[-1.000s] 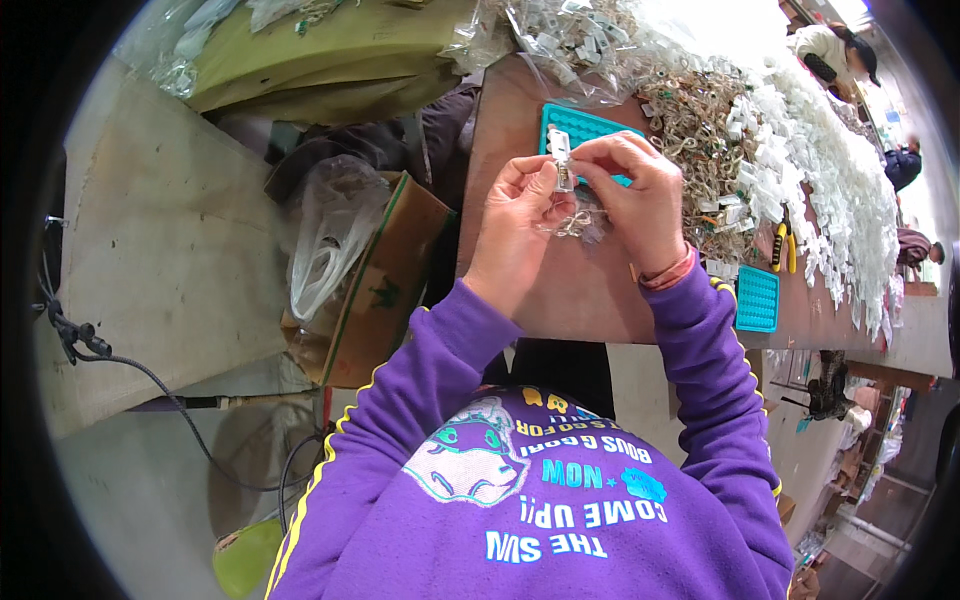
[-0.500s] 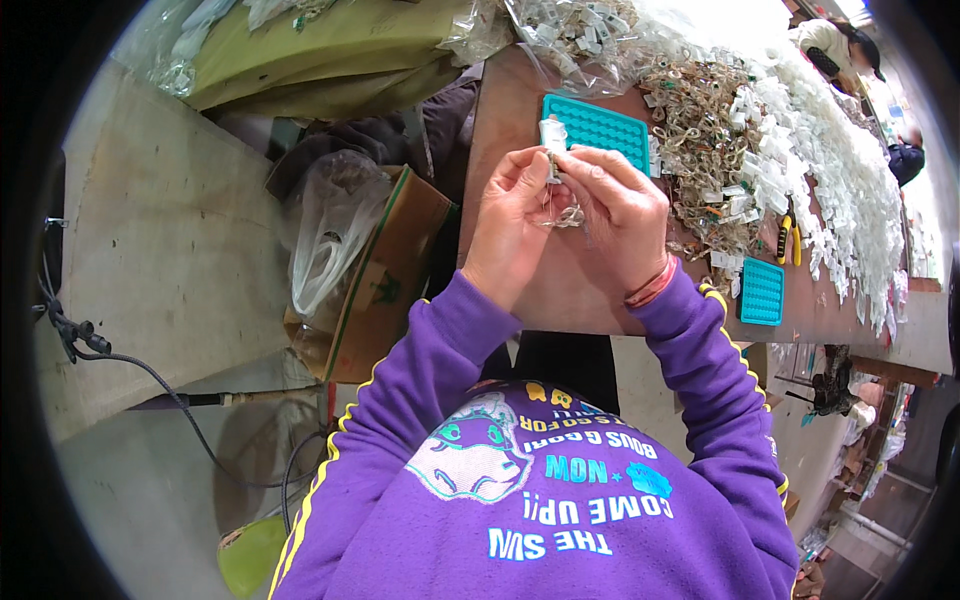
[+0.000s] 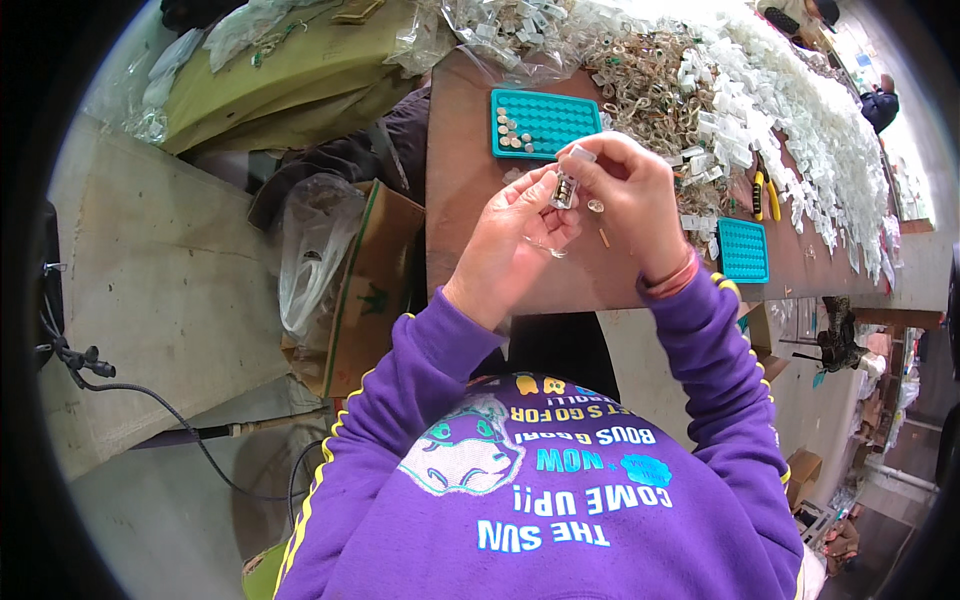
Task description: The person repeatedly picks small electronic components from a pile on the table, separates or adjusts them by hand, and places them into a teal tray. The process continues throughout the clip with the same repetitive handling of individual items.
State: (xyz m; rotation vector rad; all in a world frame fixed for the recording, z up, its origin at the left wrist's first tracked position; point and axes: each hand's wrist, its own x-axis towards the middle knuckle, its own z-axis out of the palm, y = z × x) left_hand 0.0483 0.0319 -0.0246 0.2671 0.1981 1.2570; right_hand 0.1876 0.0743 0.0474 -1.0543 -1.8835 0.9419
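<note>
My left hand (image 3: 503, 238) pinches a small white-and-clear plastic battery case (image 3: 563, 193) between thumb and fingers. Dark and gold-coloured bits show inside the case. A thin wire (image 3: 545, 247) hangs below it, by the left fingers. My right hand (image 3: 637, 190) has its thumb and fingers closed on the upper end of the case, at a whitish flap or lid (image 3: 580, 154). Just beyond the hands lies a teal tray (image 3: 560, 108) with rows of small hollows. Several round silver button cells (image 3: 508, 132) sit at its left side.
A heap of wired pieces (image 3: 655, 95) and white plastic cases (image 3: 790, 125) covers the table's far right. Yellow-and-black pliers (image 3: 766, 195) and a second teal tray (image 3: 743, 250) lie nearer. A small stick-like piece (image 3: 604, 238) is on the tabletop. Left stands a cardboard box (image 3: 365, 290) with a plastic bag (image 3: 325, 250).
The case now tilts so its inside shows, with my right fingers at its upper end. Button cells in the tray have come into sight. The whole view has shifted slightly.
</note>
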